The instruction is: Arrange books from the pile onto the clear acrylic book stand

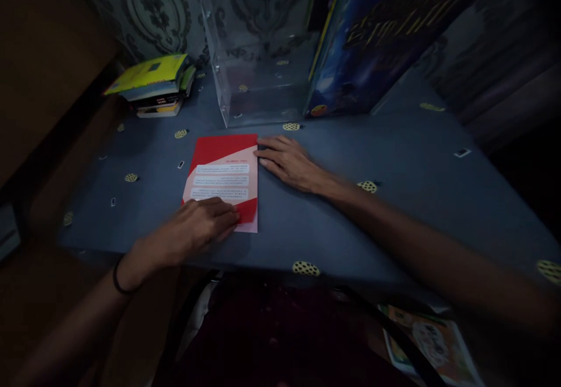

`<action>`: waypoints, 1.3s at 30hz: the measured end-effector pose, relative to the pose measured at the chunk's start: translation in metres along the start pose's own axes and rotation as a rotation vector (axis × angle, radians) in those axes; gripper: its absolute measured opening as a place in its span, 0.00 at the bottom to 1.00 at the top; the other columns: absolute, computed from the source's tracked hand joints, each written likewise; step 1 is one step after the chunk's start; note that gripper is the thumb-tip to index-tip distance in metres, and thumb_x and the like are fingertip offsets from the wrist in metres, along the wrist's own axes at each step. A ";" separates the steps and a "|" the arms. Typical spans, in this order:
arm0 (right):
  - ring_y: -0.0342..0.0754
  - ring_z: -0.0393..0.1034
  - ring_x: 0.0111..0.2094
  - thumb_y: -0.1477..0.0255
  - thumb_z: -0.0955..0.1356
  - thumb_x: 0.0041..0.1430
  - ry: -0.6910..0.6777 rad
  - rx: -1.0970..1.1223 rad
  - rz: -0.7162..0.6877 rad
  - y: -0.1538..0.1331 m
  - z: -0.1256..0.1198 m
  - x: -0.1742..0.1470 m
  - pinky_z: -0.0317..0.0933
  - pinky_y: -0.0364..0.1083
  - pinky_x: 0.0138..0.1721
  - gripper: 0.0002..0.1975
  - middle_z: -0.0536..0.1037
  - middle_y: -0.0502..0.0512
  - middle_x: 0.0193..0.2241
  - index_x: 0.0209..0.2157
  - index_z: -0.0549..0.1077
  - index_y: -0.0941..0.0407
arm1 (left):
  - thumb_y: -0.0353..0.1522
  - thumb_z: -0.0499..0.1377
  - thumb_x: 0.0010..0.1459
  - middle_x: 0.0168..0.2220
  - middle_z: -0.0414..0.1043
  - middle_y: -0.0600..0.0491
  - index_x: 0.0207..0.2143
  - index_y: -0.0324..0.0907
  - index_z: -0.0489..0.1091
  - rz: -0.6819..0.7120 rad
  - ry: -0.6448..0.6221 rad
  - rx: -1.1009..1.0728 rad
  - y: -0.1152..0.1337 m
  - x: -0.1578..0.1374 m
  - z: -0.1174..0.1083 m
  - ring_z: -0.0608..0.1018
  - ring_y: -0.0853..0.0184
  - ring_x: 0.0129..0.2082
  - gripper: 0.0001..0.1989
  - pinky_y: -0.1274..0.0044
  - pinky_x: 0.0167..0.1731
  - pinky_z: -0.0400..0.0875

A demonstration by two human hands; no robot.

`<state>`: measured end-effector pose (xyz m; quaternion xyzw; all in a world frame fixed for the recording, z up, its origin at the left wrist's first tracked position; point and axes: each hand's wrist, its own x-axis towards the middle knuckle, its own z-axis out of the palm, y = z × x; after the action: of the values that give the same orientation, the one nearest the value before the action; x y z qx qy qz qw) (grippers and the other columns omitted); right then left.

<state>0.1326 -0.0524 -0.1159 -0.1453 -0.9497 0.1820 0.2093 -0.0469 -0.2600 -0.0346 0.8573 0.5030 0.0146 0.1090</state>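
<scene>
A red and white printed leaflet [221, 170] lies on the cloth-covered table, with a pale layer showing beneath its lower right corner. My left hand [199, 226] is at its near edge, fingers curled together over the red strip there. The fingertips press or pinch that edge, and the thumb is hidden. At the leaflet's upper right edge rests my right hand [291, 162], fingers stretched out and a little apart. Its fingertips touch the paper's side while the palm lies low on the cloth.
A clear plastic rack [223, 92] stands at the back, with a large blue book [372, 42] upright at its right. Several books [153, 86] are stacked at the back left. The blue patterned tablecloth [315, 223] ends close before my body. Another book [432, 343] lies below the table at right.
</scene>
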 end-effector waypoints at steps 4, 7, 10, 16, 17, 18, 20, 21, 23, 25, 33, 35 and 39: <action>0.56 0.65 0.58 0.67 0.58 0.72 0.068 0.181 -0.024 -0.022 -0.001 -0.011 0.58 0.60 0.58 0.20 0.76 0.59 0.55 0.56 0.74 0.54 | 0.34 0.47 0.72 0.42 0.79 0.46 0.48 0.41 0.75 -0.049 -0.016 -0.057 -0.005 0.000 -0.005 0.80 0.64 0.42 0.17 0.72 0.43 0.76; 0.53 0.70 0.52 0.67 0.58 0.72 0.112 0.335 -0.003 -0.041 -0.003 -0.021 0.63 0.57 0.54 0.19 0.79 0.59 0.48 0.56 0.73 0.54 | 0.32 0.47 0.71 0.42 0.79 0.47 0.49 0.42 0.75 -0.064 -0.026 -0.055 -0.007 0.000 -0.005 0.80 0.64 0.42 0.16 0.72 0.43 0.75; 0.51 0.72 0.47 0.69 0.58 0.72 0.110 0.462 -0.010 -0.060 -0.007 -0.030 0.66 0.54 0.51 0.18 0.80 0.57 0.42 0.56 0.73 0.55 | 0.31 0.47 0.70 0.43 0.78 0.47 0.48 0.43 0.75 -0.061 -0.033 -0.049 -0.006 0.000 -0.005 0.80 0.64 0.41 0.16 0.72 0.42 0.75; 0.48 0.73 0.45 0.70 0.59 0.72 0.087 0.548 -0.085 -0.081 -0.010 -0.040 0.68 0.52 0.49 0.17 0.79 0.57 0.42 0.54 0.74 0.54 | 0.29 0.48 0.70 0.44 0.77 0.47 0.49 0.42 0.73 -0.077 -0.008 -0.018 0.002 -0.002 0.002 0.79 0.64 0.41 0.15 0.71 0.42 0.76; 0.49 0.73 0.45 0.70 0.59 0.72 0.066 0.537 -0.107 -0.083 -0.009 -0.042 0.68 0.53 0.49 0.17 0.79 0.57 0.42 0.54 0.74 0.54 | 0.28 0.48 0.69 0.44 0.77 0.47 0.49 0.42 0.73 -0.078 -0.003 -0.010 0.003 -0.003 0.004 0.79 0.64 0.41 0.15 0.71 0.41 0.76; 0.49 0.73 0.45 0.70 0.59 0.72 0.044 0.521 -0.128 -0.085 -0.008 -0.043 0.68 0.54 0.49 0.17 0.79 0.57 0.43 0.53 0.75 0.53 | 0.28 0.49 0.69 0.45 0.77 0.46 0.49 0.41 0.73 -0.079 0.001 0.000 0.004 -0.003 0.006 0.79 0.63 0.41 0.14 0.71 0.40 0.76; 0.50 0.72 0.46 0.70 0.59 0.72 0.006 0.475 -0.176 -0.088 -0.005 -0.046 0.68 0.56 0.49 0.16 0.80 0.58 0.42 0.53 0.75 0.53 | 0.27 0.50 0.68 0.45 0.76 0.45 0.48 0.40 0.73 -0.078 0.005 0.027 0.007 -0.005 0.009 0.79 0.62 0.42 0.13 0.71 0.39 0.76; 0.51 0.72 0.45 0.71 0.60 0.72 -0.006 0.438 -0.200 -0.089 -0.004 -0.047 0.68 0.56 0.49 0.16 0.80 0.58 0.42 0.53 0.75 0.54 | 0.27 0.50 0.68 0.46 0.76 0.44 0.47 0.40 0.73 -0.073 0.007 0.043 0.009 -0.005 0.010 0.79 0.61 0.42 0.13 0.70 0.40 0.76; 0.52 0.73 0.44 0.72 0.59 0.71 -0.009 0.342 -0.260 -0.092 -0.002 -0.050 0.68 0.56 0.48 0.16 0.81 0.60 0.39 0.52 0.75 0.57 | 0.27 0.51 0.67 0.48 0.76 0.43 0.47 0.39 0.73 -0.065 0.022 0.064 0.011 -0.007 0.011 0.79 0.61 0.43 0.13 0.70 0.41 0.77; 0.52 0.72 0.43 0.74 0.59 0.71 -0.016 0.251 -0.309 -0.094 -0.002 -0.052 0.68 0.56 0.47 0.16 0.81 0.60 0.36 0.49 0.76 0.59 | 0.28 0.51 0.68 0.49 0.76 0.44 0.47 0.40 0.74 -0.067 0.061 0.045 0.009 -0.009 0.010 0.79 0.61 0.45 0.13 0.70 0.42 0.77; 0.47 0.70 0.33 0.74 0.61 0.69 -0.075 0.338 -0.198 -0.096 -0.010 -0.044 0.67 0.51 0.45 0.14 0.77 0.53 0.27 0.32 0.76 0.56 | 0.34 0.49 0.71 0.60 0.70 0.41 0.55 0.40 0.70 -0.256 0.297 0.030 -0.066 -0.015 0.019 0.70 0.57 0.63 0.17 0.59 0.60 0.69; 0.47 0.72 0.35 0.74 0.63 0.68 -0.075 0.391 -0.168 -0.093 -0.008 -0.035 0.68 0.50 0.46 0.12 0.79 0.53 0.29 0.34 0.77 0.57 | 0.36 0.51 0.70 0.64 0.65 0.39 0.59 0.39 0.66 -0.330 0.274 0.063 -0.086 -0.014 0.023 0.68 0.54 0.65 0.20 0.56 0.62 0.65; 0.51 0.73 0.52 0.73 0.65 0.67 -0.054 0.309 -0.120 -0.067 0.003 -0.004 0.64 0.56 0.57 0.11 0.81 0.60 0.47 0.47 0.77 0.56 | 0.38 0.52 0.69 0.67 0.60 0.42 0.63 0.42 0.62 -0.361 0.229 0.022 -0.103 -0.015 0.029 0.66 0.56 0.66 0.22 0.58 0.64 0.62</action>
<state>0.1216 -0.1147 -0.0925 -0.0495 -0.9226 0.3171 0.2141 -0.1385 -0.2294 -0.0824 0.7472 0.6576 0.0867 0.0428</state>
